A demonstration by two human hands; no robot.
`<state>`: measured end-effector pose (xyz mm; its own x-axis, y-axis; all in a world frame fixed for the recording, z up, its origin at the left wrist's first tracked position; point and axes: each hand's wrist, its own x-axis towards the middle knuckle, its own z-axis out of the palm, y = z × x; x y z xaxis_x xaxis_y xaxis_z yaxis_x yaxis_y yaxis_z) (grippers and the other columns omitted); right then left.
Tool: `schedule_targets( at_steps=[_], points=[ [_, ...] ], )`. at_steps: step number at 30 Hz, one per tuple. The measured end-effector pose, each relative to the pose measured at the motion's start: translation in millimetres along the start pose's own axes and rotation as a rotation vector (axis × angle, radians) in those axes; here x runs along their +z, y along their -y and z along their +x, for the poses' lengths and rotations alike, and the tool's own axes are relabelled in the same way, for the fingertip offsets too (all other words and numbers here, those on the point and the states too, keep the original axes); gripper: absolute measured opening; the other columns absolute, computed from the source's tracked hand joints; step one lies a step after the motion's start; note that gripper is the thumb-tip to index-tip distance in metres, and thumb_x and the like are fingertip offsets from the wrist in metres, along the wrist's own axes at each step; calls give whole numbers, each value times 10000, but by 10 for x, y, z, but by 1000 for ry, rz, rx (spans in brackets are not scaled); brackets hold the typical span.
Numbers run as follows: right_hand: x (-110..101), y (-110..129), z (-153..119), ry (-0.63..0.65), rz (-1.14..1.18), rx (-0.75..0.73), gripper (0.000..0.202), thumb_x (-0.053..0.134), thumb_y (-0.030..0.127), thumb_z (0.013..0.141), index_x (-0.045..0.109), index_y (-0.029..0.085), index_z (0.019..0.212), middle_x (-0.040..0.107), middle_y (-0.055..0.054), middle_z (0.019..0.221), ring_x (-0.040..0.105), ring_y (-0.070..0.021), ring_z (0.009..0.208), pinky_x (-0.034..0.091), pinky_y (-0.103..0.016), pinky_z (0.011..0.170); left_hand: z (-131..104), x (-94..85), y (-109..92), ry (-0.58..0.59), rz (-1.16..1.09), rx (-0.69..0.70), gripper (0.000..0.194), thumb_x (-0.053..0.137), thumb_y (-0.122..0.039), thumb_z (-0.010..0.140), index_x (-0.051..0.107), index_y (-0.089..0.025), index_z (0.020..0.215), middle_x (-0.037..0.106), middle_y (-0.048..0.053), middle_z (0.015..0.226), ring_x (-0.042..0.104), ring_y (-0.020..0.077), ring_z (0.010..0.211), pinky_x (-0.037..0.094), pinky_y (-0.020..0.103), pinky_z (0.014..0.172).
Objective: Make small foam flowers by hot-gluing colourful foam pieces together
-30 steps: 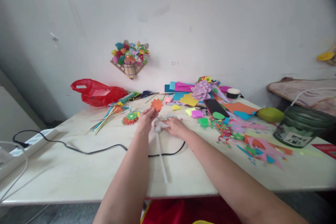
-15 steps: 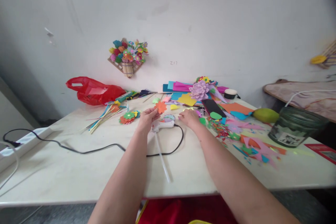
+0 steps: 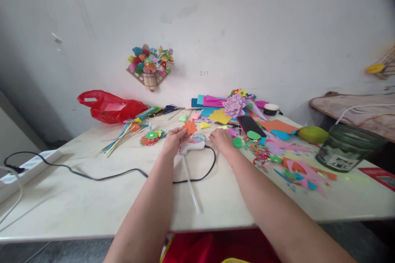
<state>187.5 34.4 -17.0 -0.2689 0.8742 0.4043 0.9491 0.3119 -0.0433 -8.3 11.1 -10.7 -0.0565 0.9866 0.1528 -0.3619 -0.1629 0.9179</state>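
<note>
Between the thumb and fingers of my left hand (image 3: 175,139) is an orange scalloped foam flower (image 3: 190,127), held up by its lower left edge. My right hand (image 3: 220,137) hovers to the right with its fingers curled together; whatever they may pinch is too small to make out. Below and between the hands lies a white glue gun (image 3: 195,144), a clear glue stick (image 3: 191,187) jutting from it toward me. Just behind it, partly hidden, sits a pale round foam piece (image 3: 198,137). Left of my left hand rests a pile of layered foam flowers (image 3: 151,137).
The black cord (image 3: 106,176) runs left to a power strip (image 3: 31,168). Foam scraps (image 3: 300,172), a phone (image 3: 250,126) and a green glass jar (image 3: 342,150) occupy the right. A red bag (image 3: 114,109) and thin sticks (image 3: 120,141) lie left; foam sheets (image 3: 212,102) lie behind.
The fingers of my right hand have drawn closer together, and that hand has shifted slightly. The orange flower has moved a little right and down in my left hand.
</note>
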Motion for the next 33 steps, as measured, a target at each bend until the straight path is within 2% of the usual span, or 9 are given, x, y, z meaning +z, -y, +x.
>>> schedule_targets(
  at_steps=[6, 10, 15, 18, 22, 25, 29, 33],
  points=[
    [-76, 19, 3, -92, 263, 189, 205, 480, 283, 783, 635, 209, 895, 662, -40, 895, 578, -176, 811, 364, -253, 641, -11, 11, -7, 13, 0, -19, 177, 699, -216, 616, 571, -116, 687, 656, 63, 645, 638, 152, 634, 509, 260, 646],
    [-149, 40, -1, -127, 329, 250, 254, 427, 342, 814, 626, 203, 889, 666, -40, 865, 585, -166, 788, 344, -233, 587, -23, 32, -23, 33, 19, -3, 198, 705, -238, 606, 572, -113, 685, 660, 72, 675, 634, 150, 629, 507, 273, 666],
    [-216, 66, -12, -172, 345, 236, 368, 340, 404, 853, 637, 190, 806, 669, -55, 799, 585, -146, 732, 331, -218, 569, -38, 65, -41, 37, 40, 47, 229, 713, -264, 589, 574, -110, 687, 662, 70, 697, 632, 151, 643, 505, 263, 653],
    [-195, 81, -11, -240, 383, 215, 309, 446, 445, 792, 638, 204, 788, 672, -38, 784, 591, -157, 739, 343, -223, 579, -48, 80, -53, 49, 60, 52, 258, 710, -283, 590, 581, -100, 719, 665, 76, 719, 633, 153, 650, 507, 257, 638],
    [-149, 77, 9, -302, 442, 223, 209, 524, 378, 748, 638, 220, 823, 674, -20, 776, 596, -161, 747, 356, -229, 592, -60, 95, -63, 58, 76, 40, 274, 711, -285, 589, 582, -91, 733, 666, 71, 708, 631, 144, 621, 506, 249, 619],
    [-151, 69, 22, -310, 443, 209, 217, 468, 346, 791, 639, 221, 836, 672, -22, 768, 590, -156, 725, 349, -231, 586, -64, 100, -63, 62, 77, 38, 270, 712, -280, 589, 583, -91, 733, 665, 65, 697, 631, 140, 612, 505, 247, 623],
    [-188, 88, 22, -311, 434, 214, 343, 364, 388, 845, 628, 209, 719, 656, -29, 690, 568, -149, 644, 317, -230, 537, -66, 107, -65, 68, 89, 22, 281, 721, -284, 579, 580, -93, 729, 659, 60, 681, 629, 142, 595, 505, 256, 621],
    [-195, 123, 14, -359, 468, 187, 356, 374, 422, 837, 609, 207, 678, 637, -25, 639, 556, -149, 617, 318, -229, 529, -61, 107, -58, 81, 85, 25, 275, 723, -289, 577, 572, -97, 703, 650, 46, 659, 625, 139, 591, 507, 262, 621]
  ],
)
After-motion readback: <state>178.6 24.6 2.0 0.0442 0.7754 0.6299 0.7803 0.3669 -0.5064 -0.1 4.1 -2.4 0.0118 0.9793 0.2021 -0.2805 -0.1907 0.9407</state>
